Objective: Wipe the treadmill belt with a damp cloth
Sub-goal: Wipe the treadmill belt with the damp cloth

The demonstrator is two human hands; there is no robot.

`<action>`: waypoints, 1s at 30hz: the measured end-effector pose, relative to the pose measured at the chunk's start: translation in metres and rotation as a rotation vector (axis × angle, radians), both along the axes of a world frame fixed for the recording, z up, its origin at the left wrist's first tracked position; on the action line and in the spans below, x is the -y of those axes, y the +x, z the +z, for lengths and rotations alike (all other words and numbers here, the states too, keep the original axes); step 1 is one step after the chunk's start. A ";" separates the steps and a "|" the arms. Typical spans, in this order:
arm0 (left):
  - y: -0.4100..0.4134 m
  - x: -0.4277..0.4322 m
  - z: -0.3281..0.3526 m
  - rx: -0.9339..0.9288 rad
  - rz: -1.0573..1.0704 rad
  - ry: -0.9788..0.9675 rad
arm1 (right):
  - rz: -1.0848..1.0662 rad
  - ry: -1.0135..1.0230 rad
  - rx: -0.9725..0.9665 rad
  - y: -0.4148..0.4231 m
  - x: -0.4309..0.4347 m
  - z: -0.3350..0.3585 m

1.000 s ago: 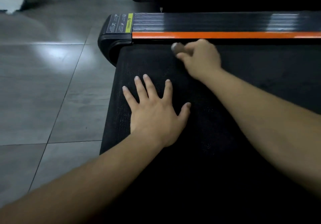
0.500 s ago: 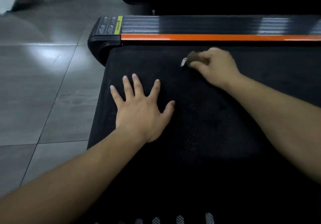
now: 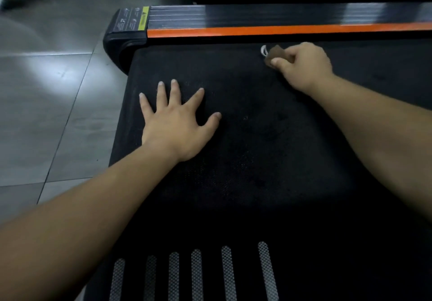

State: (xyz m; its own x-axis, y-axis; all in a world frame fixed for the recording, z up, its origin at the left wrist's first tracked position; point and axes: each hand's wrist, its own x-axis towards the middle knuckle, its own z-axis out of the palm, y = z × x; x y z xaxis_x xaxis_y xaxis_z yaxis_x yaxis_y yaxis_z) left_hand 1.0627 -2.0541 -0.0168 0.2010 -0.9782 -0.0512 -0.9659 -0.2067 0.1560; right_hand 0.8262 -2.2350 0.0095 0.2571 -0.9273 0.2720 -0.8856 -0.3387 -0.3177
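The black treadmill belt (image 3: 257, 142) fills most of the view. My left hand (image 3: 177, 123) lies flat on its left part, fingers spread and straight. My right hand (image 3: 304, 64) is at the far side of the belt, close to the side rail, with its fingers curled around a small brownish cloth (image 3: 274, 52). A white loop shows at the cloth's left end, and most of the cloth is hidden inside the fist. The cloth touches the belt surface.
A black side rail with an orange stripe (image 3: 280, 29) runs along the far edge, ending in a black end cap with a warning label (image 3: 131, 20). Grey tiled floor (image 3: 46, 102) lies to the left. Several grey grip stripes (image 3: 196, 275) mark the near foot rail.
My right hand with the cloth has slid to the right along the far edge of the belt. My left hand has stayed flat on the belt. The view has tilted down, showing the near stripes.
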 end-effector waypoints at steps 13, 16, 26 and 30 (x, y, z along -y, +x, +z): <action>-0.030 -0.029 0.016 -0.201 -0.098 0.043 | 0.081 -0.046 -0.015 -0.021 -0.076 -0.007; -0.059 -0.052 0.008 -0.094 -0.127 0.112 | 0.357 0.031 -0.011 -0.020 -0.133 -0.011; -0.068 -0.062 0.001 0.083 -0.140 0.074 | 0.214 -0.026 0.006 -0.042 -0.153 -0.013; -0.066 -0.063 0.004 0.071 -0.132 0.078 | 0.362 -0.011 -0.034 -0.057 -0.190 -0.008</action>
State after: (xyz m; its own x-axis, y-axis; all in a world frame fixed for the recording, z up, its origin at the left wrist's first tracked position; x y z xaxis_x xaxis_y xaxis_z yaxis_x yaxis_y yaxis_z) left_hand 0.9964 -1.9915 -0.0125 0.0772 -0.9899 -0.1187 -0.9934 -0.0865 0.0750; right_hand 0.7694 -2.0448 0.0016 0.5773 -0.7714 0.2676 -0.7175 -0.6357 -0.2847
